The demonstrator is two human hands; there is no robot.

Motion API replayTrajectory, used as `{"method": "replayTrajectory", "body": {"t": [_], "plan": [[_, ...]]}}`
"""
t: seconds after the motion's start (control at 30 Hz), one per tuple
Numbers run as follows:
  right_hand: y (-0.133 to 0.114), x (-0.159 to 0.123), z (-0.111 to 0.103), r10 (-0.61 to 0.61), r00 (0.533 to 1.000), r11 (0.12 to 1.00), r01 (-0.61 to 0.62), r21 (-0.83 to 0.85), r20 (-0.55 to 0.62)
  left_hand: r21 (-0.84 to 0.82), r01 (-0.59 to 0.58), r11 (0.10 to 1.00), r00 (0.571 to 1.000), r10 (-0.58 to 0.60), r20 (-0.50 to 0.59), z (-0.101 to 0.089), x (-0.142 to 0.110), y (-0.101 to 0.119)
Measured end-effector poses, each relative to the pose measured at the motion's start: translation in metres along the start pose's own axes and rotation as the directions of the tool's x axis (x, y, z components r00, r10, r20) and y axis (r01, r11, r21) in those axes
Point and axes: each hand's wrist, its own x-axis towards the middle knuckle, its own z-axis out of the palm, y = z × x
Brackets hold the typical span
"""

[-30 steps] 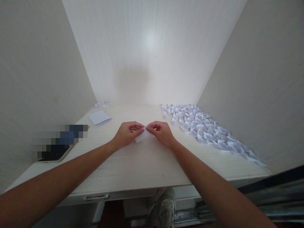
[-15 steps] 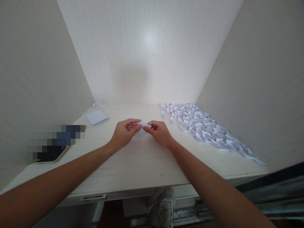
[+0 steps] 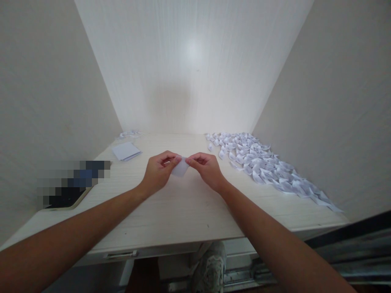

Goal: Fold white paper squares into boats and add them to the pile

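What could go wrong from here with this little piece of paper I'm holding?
The white paper is pinched near its upper edge by the fingertips of the left hand and right hand, so uneven pulling might crease or tear it. The folded pieces spread loosely to the right, close to the right forearm; a careless sweep could scatter some, perhaps over the desk's front edge.

Soft glare is glowing on the back wall point(image 3: 195, 97) at upper center, a faint shadow's hanging below it, the bottom's going pretty dim, and lens distortion's stretching stuff near the edges.
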Motion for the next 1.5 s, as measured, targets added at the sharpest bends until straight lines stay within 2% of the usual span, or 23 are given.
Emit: {"method": "replayTrajectory", "body": {"t": [0.1,0.23,0.4,0.53,0.8,1.3,1.43,1.5], "plan": [[-0.002,0.000,0.000,-0.022,0.999,0.999,0.020,-0.044,-0.047,0.021,-0.020,1.000,1.000,0.020,-0.006,0.000,0.000,-0.001],[-0.003,0.001,-0.002,-0.100,0.992,0.977,0.082,-0.195,-0.083,0.043,-0.025,0.999,1.000,0.025,0.009,-0.001,0.000,-0.008],[-0.004,0.001,-0.004,-0.158,0.985,0.936,0.128,-0.329,-0.068,0.185,-0.129,0.974,0.991,0.120,0.060,-0.007,0.002,-0.013],[-0.002,0.002,-0.006,-0.153,0.987,0.932,0.125,-0.340,-0.055,0.252,-0.193,0.948,0.978,0.164,0.133,-0.012,0.003,-0.014],[0.003,0.002,-0.006,-0.103,0.993,0.942,0.078,-0.326,-0.061,0.252,-0.271,0.929,0.955,0.226,0.191,-0.013,0.004,-0.018],[0.001,0.002,-0.009,-0.067,0.998,0.951,0.067,-0.302,0.012,0.232,-0.206,0.951,0.974,0.177,0.139,-0.011,0.003,-0.017],[-0.003,0.001,-0.008,-0.151,0.988,0.902,0.151,-0.404,0.033,0.236,-0.171,0.957,0.982,0.146,0.119,-0.008,0.001,-0.013],[-0.005,0.000,-0.008,-0.228,0.973,0.855,0.224,-0.468,0.049,0.259,-0.213,0.942,0.973,0.180,0.144,-0.007,0.002,-0.010]]}}
